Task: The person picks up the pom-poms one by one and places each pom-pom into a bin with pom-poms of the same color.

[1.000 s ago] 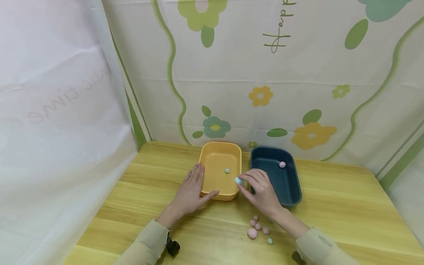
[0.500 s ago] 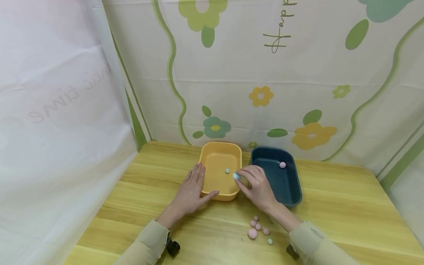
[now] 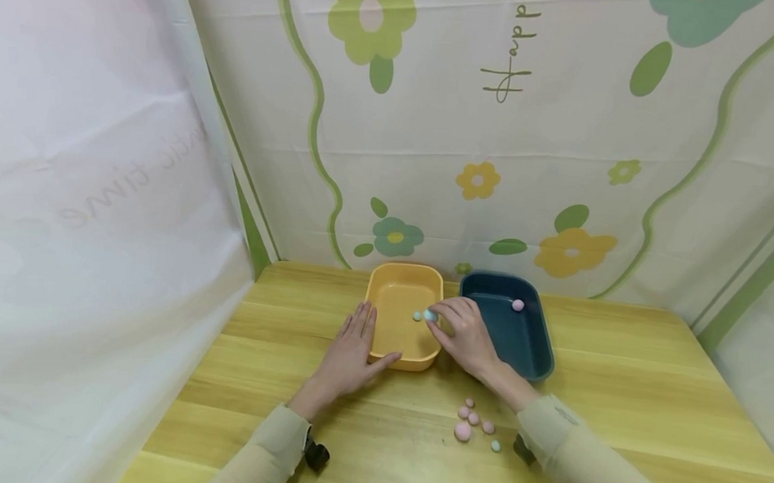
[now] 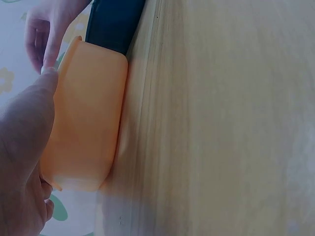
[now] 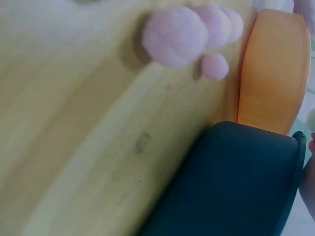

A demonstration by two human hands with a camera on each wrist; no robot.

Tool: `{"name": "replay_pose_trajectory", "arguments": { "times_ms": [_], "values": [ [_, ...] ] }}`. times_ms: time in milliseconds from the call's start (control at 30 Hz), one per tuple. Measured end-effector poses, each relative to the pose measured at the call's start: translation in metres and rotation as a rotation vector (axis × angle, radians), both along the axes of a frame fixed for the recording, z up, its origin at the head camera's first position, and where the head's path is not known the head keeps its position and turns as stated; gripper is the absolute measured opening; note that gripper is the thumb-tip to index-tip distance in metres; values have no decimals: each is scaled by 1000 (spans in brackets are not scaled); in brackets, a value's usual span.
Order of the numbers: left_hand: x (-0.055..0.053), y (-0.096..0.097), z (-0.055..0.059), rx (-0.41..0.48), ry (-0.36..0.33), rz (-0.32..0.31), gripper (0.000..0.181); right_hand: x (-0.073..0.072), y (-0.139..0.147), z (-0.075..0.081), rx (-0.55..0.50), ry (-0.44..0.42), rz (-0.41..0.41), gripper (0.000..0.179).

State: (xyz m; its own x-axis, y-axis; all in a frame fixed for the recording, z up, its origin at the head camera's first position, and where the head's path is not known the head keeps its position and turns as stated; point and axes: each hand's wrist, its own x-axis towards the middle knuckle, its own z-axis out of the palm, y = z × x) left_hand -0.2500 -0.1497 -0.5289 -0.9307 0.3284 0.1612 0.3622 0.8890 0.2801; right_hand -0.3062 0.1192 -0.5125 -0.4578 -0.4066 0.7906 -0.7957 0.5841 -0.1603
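Observation:
My right hand (image 3: 466, 333) pinches a light blue pom-pom (image 3: 430, 315) between thumb and fingertips, low over the right side of a yellow tray (image 3: 397, 297). Beside it in the tray lies a smaller light blue pom-pom (image 3: 417, 316). My left hand (image 3: 344, 356) rests against the tray's near left corner, its fingers straight along the left rim and the thumb along the front rim. In the left wrist view the thumb (image 4: 47, 81) lies at the rim of the orange-looking tray (image 4: 91, 113).
A dark blue tray (image 3: 506, 342) stands just right of the yellow one, with a pink pom-pom (image 3: 518, 305) inside. Nearer me on the wooden table (image 3: 628, 400) lie several pink pom-poms (image 3: 462, 431) and a pale green-blue one (image 3: 496, 446). A flower-printed cloth (image 3: 564, 119) hangs behind.
My right hand has moved slightly left and forward with the light blue pom-pom, from the yellow tray's right rim to over its inside. The left hand keeps its place.

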Motion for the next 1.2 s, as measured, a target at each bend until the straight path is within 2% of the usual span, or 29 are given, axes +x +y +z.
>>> {"name": "replay_pose_trajectory", "arguments": {
  "times_ms": [200, 367, 633, 1200],
  "values": [
    [0, 0, 0, 3, 5, -3, 110, -10, -6, 4, 23, -20, -27, 26],
    [-1, 1, 0, 4, -19, 0, 110, -14, -10, 4, 15, -43, -29, 25],
    [-3, 0, -1, 5, 2, -3, 109, -18, -15, 2, 4, -43, -30, 25],
    [-2, -1, -3, 7, 3, 6, 110, -19, -20, -6, -9, -64, -18, 23]
  ]
}}
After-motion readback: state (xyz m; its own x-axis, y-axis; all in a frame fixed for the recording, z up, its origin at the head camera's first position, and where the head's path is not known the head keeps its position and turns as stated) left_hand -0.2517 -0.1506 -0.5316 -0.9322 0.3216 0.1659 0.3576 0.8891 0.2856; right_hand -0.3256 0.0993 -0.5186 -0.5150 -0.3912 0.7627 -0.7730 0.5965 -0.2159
